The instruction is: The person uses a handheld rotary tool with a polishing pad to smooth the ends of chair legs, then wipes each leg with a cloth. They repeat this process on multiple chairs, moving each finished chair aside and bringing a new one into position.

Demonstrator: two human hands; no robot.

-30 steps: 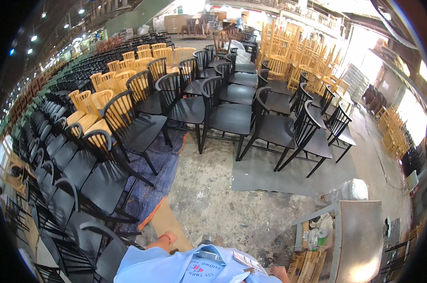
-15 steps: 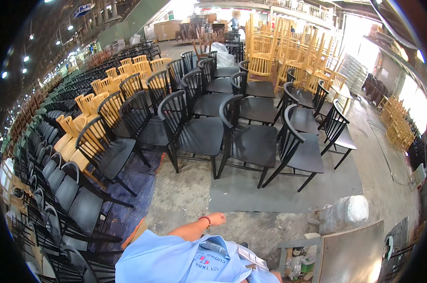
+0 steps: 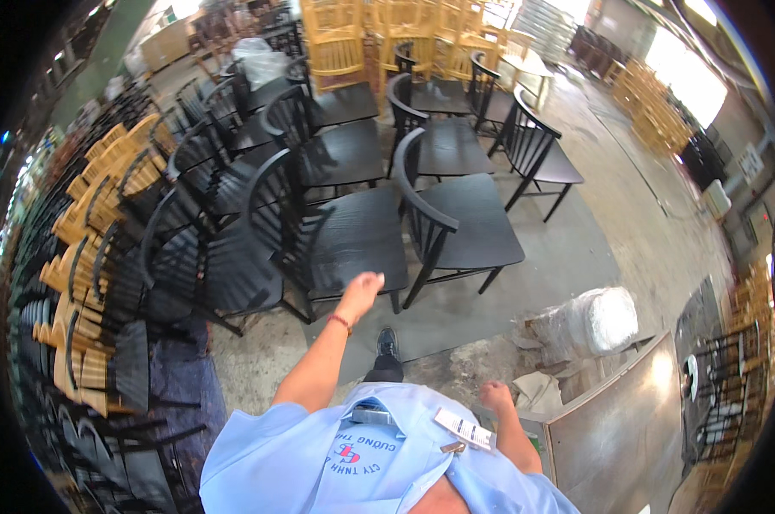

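My left hand is held out over the front edge of a black wooden chair, its fingers closed together. A small pale spot shows at the fingertips, too small to name. I cannot tell whether the hand touches the seat. To its right stands another black chair with a curved spindle back. My right hand hangs low by my side, near a metal-topped table. Its fingers look curled, but they are too small and partly hidden to read.
Rows of black chairs fill the floor ahead on a grey mat. Stacked natural-wood chairs rise behind. A plastic-wrapped bundle sits at right. More chairs crowd the left above a blue tarp.
I have moved forward, closer to the black chairs, and the view tilts further down. My left hand has reached forward over a chair. My right hand and one shoe have come into view.
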